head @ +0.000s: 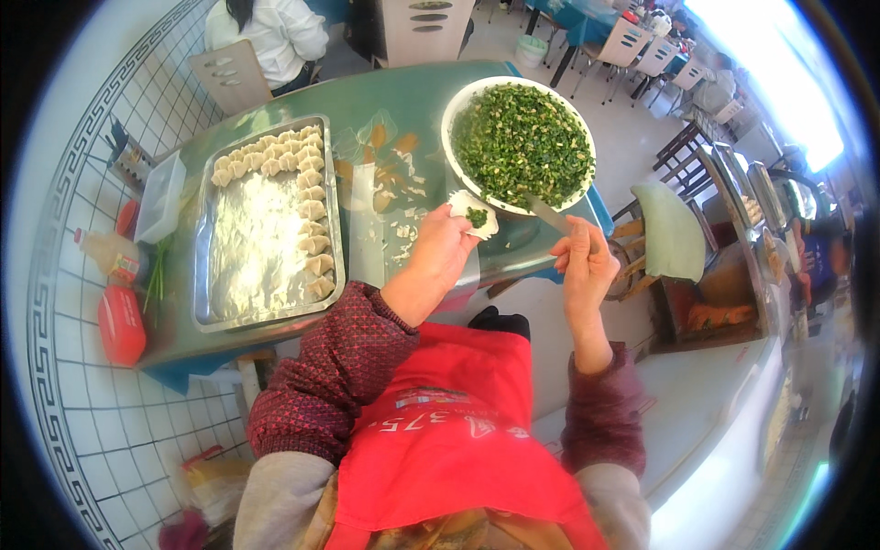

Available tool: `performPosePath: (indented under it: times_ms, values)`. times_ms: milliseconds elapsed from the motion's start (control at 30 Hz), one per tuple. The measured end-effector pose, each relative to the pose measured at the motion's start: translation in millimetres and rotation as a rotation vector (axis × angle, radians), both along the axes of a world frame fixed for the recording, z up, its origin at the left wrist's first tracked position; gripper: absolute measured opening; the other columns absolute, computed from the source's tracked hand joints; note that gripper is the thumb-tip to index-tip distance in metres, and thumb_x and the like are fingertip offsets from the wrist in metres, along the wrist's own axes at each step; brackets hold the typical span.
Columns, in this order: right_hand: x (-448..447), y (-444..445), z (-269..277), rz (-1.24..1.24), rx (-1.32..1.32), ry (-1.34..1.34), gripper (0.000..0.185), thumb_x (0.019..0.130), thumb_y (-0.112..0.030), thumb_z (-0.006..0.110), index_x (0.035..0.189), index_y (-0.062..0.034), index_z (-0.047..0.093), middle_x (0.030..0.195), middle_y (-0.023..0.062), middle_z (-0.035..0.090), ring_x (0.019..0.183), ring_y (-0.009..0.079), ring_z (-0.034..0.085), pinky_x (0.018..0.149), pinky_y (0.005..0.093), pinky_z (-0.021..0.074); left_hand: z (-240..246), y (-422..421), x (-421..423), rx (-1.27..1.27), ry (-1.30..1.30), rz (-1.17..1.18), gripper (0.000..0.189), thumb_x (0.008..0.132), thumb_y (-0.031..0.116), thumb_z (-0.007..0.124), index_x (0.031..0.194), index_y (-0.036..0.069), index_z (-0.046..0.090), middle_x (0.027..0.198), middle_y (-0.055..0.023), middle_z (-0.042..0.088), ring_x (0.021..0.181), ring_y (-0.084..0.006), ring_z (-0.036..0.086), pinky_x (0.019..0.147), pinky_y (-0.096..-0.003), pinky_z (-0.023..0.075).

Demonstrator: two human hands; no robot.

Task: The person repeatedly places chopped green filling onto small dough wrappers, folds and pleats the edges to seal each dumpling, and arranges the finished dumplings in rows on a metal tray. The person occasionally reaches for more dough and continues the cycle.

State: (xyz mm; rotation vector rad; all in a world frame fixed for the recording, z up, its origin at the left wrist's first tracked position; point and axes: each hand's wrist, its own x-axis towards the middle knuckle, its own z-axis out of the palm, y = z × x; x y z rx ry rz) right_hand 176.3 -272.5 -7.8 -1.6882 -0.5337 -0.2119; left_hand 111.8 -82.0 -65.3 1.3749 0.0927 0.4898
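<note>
My left hand (440,253) holds a round dough wrapper (487,227) with a small heap of chopped green filling (476,217) on it. In my right hand (586,260) is a flat metal spatula or knife (548,212), its tip at the near rim of a large white bowl (448,148). Chopped greens with pale bits (526,141) fill the bowl. To the left lies a rectangular metal tray (206,275); folded dumplings (313,210) line its far and right sides. Scraps of dough (405,232) are scattered on the green table between tray and bowl.
Along the left edge of the green table (405,89) are a clear plastic container (160,199), a bottle (108,253), a red box (122,325) and a utensil holder (130,163). A person in white (275,34) sits beyond. A draped stool (663,230) stands at the right.
</note>
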Motion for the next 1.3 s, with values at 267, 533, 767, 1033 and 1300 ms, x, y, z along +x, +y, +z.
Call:
performPosePath:
  times_ms: [267, 533, 767, 1033, 1300]
  values:
    - [-13.2, 16.6, -13.9, 0.032, 0.095, 0.061, 0.020, 0.100, -0.012, 0.053, 0.108, 0.0003, 0.066, 0.069, 0.0032, 0.065, 0.056, 0.0045, 0.052, 0.052, 0.0204, 0.0443, 9.4, -14.2, 14.8, 0.026, -0.036, 0.062, 0.035, 0.082, -0.012, 0.038, 0.114, -0.009, 0.051, 0.111, -0.0173, 0.059, 0.101, -0.0289, 0.062, 0.087, -0.0405, 0.0538]
    - [-15.7, 9.4, -25.3, 0.110, -0.081, -0.279, 0.018, 0.094, -0.005, 0.059, 0.110, -0.0007, 0.067, 0.070, 0.0073, 0.064, 0.055, 0.0127, 0.055, 0.054, 0.0255, 0.0466, 60.5, -23.9, 9.1, -0.725, 0.209, 0.134, 0.029, 0.084, -0.008, 0.039, 0.109, -0.005, 0.053, 0.102, -0.0130, 0.060, 0.092, -0.0240, 0.062, 0.078, -0.0373, 0.0548]
    - [-29.0, 7.8, -30.4, 0.229, -0.268, -0.816, 0.035, 0.076, 0.002, 0.072, 0.110, 0.0006, 0.066, 0.075, 0.0108, 0.057, 0.061, 0.0278, 0.056, 0.051, 0.0356, 0.0444, 51.1, -18.3, 13.0, -0.754, 0.155, 0.087, 0.035, 0.080, -0.015, 0.034, 0.112, -0.009, 0.049, 0.108, -0.0168, 0.059, 0.096, -0.0288, 0.063, 0.085, -0.0408, 0.0556]
    - [-23.6, 1.9, -14.6, 0.200, -0.201, -0.682, 0.024, 0.084, 0.000, 0.067, 0.108, -0.0002, 0.067, 0.074, 0.0107, 0.062, 0.061, 0.0242, 0.059, 0.054, 0.0317, 0.0471, 49.8, -4.6, -1.9, -0.588, 0.151, 0.024, 0.041, 0.080, -0.016, 0.035, 0.118, -0.013, 0.048, 0.116, -0.0211, 0.058, 0.108, -0.0325, 0.061, 0.094, -0.0438, 0.0529]
    - [6.2, 31.3, 8.8, 0.289, -0.149, -0.298, 0.015, 0.091, -0.001, 0.061, 0.105, 0.0002, 0.067, 0.076, 0.0103, 0.066, 0.063, 0.0166, 0.061, 0.059, 0.0266, 0.0491, 53.1, 14.9, 2.0, -0.673, 0.166, -0.091, 0.043, 0.082, -0.015, 0.034, 0.123, -0.015, 0.046, 0.122, -0.0230, 0.056, 0.116, -0.0342, 0.057, 0.100, -0.0445, 0.0506]
